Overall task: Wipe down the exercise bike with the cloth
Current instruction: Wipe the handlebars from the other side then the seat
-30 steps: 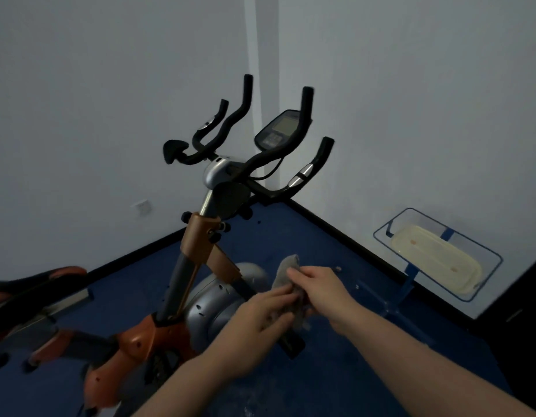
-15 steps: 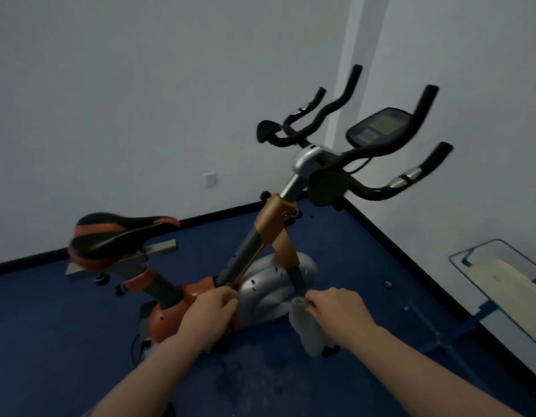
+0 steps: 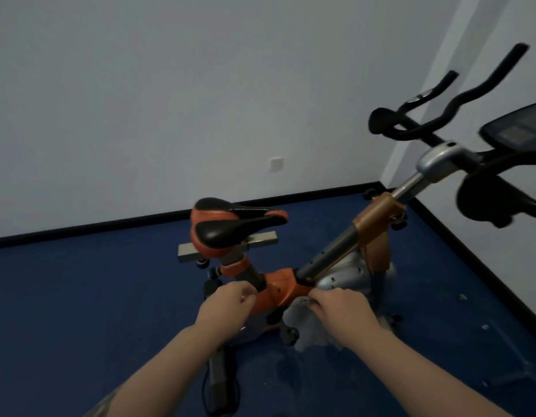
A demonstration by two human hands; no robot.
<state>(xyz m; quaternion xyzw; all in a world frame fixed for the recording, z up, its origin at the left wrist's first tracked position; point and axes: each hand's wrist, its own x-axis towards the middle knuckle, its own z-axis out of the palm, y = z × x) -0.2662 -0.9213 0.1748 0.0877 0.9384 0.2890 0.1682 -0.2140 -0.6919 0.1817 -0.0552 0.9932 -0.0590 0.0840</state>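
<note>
The right hand (image 3: 340, 308) grips the soft, light grey cloth (image 3: 305, 323), which hangs limp and is best bunched in the palm, while the left hand (image 3: 227, 302) stays curled, seemingly holding nothing, beside the heavy, rigid orange-and-silver exercise bike (image 3: 278, 288).

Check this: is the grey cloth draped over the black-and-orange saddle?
No, the grey cloth hangs from the right hand, below the black-and-orange saddle.
</note>
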